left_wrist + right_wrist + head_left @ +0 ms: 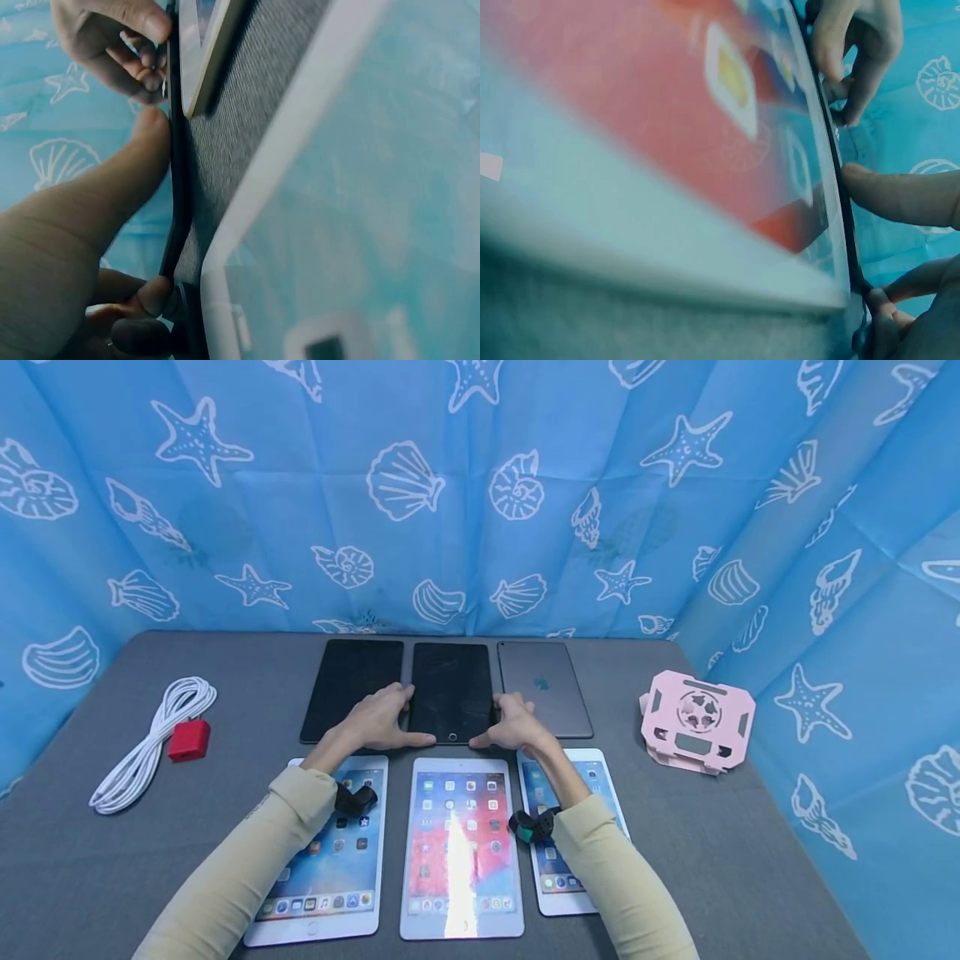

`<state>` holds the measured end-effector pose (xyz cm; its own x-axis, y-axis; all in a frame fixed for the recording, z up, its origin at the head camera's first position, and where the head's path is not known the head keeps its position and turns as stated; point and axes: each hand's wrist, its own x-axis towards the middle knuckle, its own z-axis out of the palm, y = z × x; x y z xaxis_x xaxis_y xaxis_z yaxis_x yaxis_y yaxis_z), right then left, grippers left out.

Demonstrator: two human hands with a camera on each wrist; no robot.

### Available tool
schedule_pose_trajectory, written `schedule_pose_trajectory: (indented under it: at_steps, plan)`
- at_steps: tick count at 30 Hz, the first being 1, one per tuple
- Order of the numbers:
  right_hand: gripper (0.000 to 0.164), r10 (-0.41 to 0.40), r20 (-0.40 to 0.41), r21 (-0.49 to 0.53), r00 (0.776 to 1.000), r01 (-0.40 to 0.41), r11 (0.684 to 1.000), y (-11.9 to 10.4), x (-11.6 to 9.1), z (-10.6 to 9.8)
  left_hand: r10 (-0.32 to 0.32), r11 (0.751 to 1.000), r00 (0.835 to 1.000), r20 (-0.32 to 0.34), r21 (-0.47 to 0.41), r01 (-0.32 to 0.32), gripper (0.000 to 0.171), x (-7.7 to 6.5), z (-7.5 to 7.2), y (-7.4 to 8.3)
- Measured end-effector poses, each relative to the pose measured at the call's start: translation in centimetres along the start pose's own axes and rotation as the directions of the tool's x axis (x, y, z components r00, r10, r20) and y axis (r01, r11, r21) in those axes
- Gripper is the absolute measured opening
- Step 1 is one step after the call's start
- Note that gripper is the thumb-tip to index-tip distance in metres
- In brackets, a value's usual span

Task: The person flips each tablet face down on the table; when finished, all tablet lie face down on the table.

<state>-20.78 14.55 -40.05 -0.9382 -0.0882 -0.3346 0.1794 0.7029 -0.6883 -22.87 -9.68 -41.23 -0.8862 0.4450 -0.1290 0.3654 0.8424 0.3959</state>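
Note:
A black tablet with a dark screen and a round home button lies in the middle of the back row. My left hand holds its left side, thumb on the front edge. On the opposite side my right hand grips it, with that thumb near the front right corner. In the left wrist view the left thumb meets the thin dark edge; the right wrist view has the right thumb against it. Beside it lie another black tablet and a grey tablet, back up.
Three lit white tablets form the front row: left, middle and right, under my forearms. A coiled white cable and red charger block lie left. At right stands a pink stand. A blue curtain hangs behind.

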Motion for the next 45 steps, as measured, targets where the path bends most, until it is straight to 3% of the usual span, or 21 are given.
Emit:
schedule_pose_trajectory:
  at_steps: [8,13,19,21,29,39,45]
  plan:
    - [0.097,-0.032,0.008,0.153,0.999,0.031,0.988,0.4,0.2,-0.1,-0.008,1.0,1.0,-0.027,-0.029,0.007,0.103,0.1,0.3,-0.2]
    - [0.09,-0.156,0.016,0.317,0.988,0.143,0.937,0.4,0.1,-0.4,-0.012,0.998,0.999,-0.035,-0.056,0.01,0.102,0.2,0.3,-0.3]
    - [0.079,-0.297,0.015,0.298,0.955,0.279,0.913,-0.2,-0.2,-0.6,-0.028,0.999,0.999,-0.025,-0.043,0.027,0.103,0.5,0.3,0.0]
    - [0.083,-0.3,0.019,0.288,0.954,0.282,0.915,-0.3,-0.3,-0.5,-0.031,0.999,0.999,-0.025,-0.035,0.03,0.103,0.6,0.3,0.1]
    - [0.106,-0.183,-0.034,0.323,0.982,0.184,0.928,-0.4,-0.4,-0.6,-0.028,0.998,0.999,-0.024,-0.055,0.027,0.102,0.5,0.1,0.0]
    - [0.101,-0.278,-0.042,0.379,0.96,0.272,0.884,-0.5,-0.7,-1.0,-0.017,0.996,1.0,-0.003,-0.083,0.017,0.1,0.6,-0.1,0.0]
    - [0.102,-0.282,-0.034,0.377,0.959,0.274,0.885,-1.0,-1.1,-1.3,0.001,0.995,1.0,0.004,-0.096,-0.001,0.096,0.9,-0.2,0.2]
